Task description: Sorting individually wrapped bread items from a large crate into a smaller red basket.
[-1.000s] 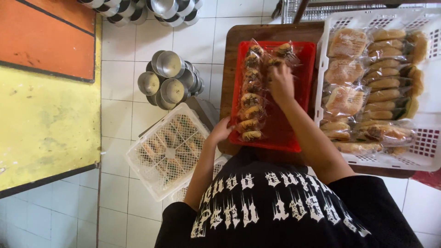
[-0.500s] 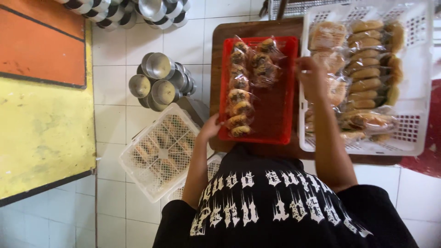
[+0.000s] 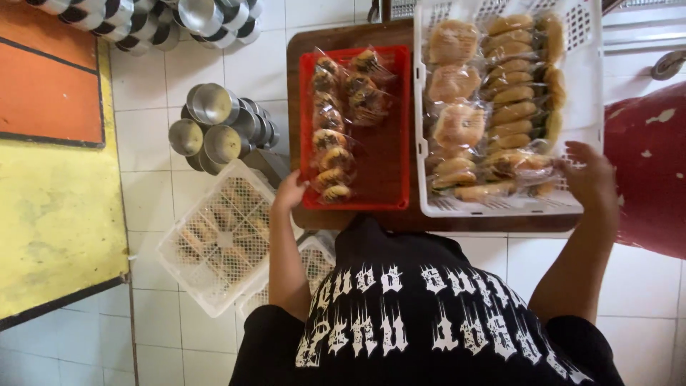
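Right hand [image 3: 589, 175] curls its fingers [image 3: 572, 154] over the near right corner of the white crate [image 3: 582, 86], gripping its rim. Left hand [image 3: 289, 193] rests loosely open against the red tray [image 3: 389, 129]. Both sit on the wooden surface [image 3: 300, 64], full of plastic-wrapped pastries; the crate's far edge is cut off.

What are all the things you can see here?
Red tray: one, on the wooden table, left.
Wrapped pastries: many, brown, in the red tray.
White crate: one, on the table, right.
Wrapped buns: many, golden, in the white crate.
Wooden table: one, brown.
Metal cups: a cluster, silver, on the floor.
Floor crate: white, lower left.
Left hand: at the red tray's corner.
Right hand: at the white crate's right edge.
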